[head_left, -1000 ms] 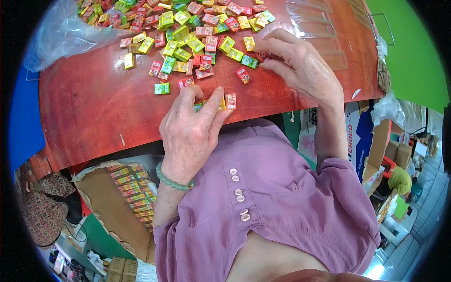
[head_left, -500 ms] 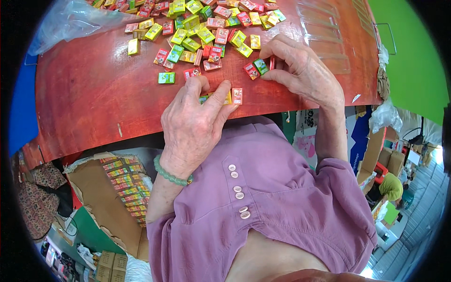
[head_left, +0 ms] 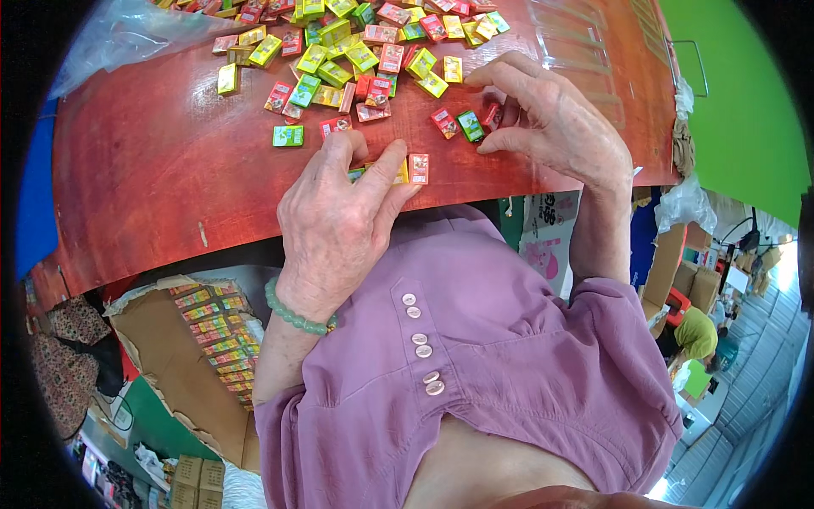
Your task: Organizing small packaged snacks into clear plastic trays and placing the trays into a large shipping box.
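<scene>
My left hand (head_left: 335, 216), with a green bead bracelet at the wrist, curls over a short row of small boxes near the table's front edge. A yellow box (head_left: 401, 173) shows between its fingers, and a pale red box (head_left: 419, 169) stands at the row's right end by the thumb; the rest is mostly covered. My right hand (head_left: 555, 119) has thumb and forefinger spread around a green box (head_left: 471, 126) and a dark red box (head_left: 492, 116). Another red box (head_left: 444, 123) lies just left of them. Whether a hidden finger touches the dark red box is unclear.
A loose pile of small red, yellow and green boxes (head_left: 362, 57) covers the far middle of the red table (head_left: 153, 178). Clear plastic trays (head_left: 577, 42) lie far right, a plastic bag (head_left: 136, 42) far left. Below left, an open carton (head_left: 161, 339) holds rows of similar boxes.
My right thumb and forefinger have parted from the green box, which stays on the table beside the red ones. My left hand keeps its place over the row. The whole view has shifted slightly.
</scene>
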Available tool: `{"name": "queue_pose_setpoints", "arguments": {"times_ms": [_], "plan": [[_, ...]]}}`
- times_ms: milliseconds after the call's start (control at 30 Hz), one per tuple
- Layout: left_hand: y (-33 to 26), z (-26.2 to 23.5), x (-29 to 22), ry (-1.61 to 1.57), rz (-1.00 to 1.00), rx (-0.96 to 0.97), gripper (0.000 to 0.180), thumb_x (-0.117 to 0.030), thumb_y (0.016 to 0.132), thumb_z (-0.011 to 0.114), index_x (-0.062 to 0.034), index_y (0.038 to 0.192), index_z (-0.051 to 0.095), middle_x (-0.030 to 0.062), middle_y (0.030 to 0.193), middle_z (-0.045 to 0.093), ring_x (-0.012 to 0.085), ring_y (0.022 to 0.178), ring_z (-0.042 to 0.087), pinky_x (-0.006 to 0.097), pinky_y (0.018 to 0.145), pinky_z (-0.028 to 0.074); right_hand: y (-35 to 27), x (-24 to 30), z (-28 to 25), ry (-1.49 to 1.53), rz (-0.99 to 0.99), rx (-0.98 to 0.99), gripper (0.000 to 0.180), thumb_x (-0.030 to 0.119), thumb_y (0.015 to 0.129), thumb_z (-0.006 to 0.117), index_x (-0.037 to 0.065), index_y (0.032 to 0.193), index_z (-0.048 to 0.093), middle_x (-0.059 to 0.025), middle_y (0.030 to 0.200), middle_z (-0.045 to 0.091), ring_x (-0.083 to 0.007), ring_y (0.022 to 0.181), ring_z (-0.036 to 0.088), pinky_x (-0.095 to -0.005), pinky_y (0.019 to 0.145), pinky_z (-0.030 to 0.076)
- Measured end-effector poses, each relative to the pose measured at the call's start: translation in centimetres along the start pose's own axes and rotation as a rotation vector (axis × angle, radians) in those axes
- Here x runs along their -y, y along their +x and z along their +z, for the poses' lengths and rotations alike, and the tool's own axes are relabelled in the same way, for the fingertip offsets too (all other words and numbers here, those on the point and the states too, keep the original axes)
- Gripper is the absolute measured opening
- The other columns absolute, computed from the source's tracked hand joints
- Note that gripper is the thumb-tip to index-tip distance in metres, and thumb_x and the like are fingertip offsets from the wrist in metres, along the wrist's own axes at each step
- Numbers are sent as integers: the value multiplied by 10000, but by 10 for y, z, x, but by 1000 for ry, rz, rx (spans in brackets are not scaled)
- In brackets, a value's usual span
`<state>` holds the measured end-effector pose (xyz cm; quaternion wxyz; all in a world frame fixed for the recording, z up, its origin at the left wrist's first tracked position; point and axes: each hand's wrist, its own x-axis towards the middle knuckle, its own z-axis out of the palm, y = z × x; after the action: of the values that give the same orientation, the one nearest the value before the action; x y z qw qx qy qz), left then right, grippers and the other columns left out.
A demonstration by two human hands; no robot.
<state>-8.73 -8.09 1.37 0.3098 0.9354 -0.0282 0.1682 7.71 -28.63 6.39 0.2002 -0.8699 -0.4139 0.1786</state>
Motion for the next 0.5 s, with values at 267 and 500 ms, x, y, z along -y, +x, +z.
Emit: {"name": "queue_pose_setpoints", "arguments": {"times_ms": [267, 500], "plan": [[-1, -1, 0, -8, -16, 16, 335, -226, 809, 805, -83, 1105, 735, 81, 969, 538, 240, 838, 637, 375, 671, 543, -8, -10, 2, 110, 16, 75, 464, 29, 779, 793, 31, 1215, 630, -89, 1012, 615, -206, 828, 630, -331, 751, 528], [-2, 0, 1, -11, -18, 16, 345, -242, 809, 805, -84, 1108, 737, 81, 982, 539, 240, 835, 634, 373, 673, 544, -4, 7, 1, 48, -13, 66, 497, 55, 788, 782, 67, 1264, 638, -107, 1058, 620, -279, 941, 641, -384, 817, 535]]}}
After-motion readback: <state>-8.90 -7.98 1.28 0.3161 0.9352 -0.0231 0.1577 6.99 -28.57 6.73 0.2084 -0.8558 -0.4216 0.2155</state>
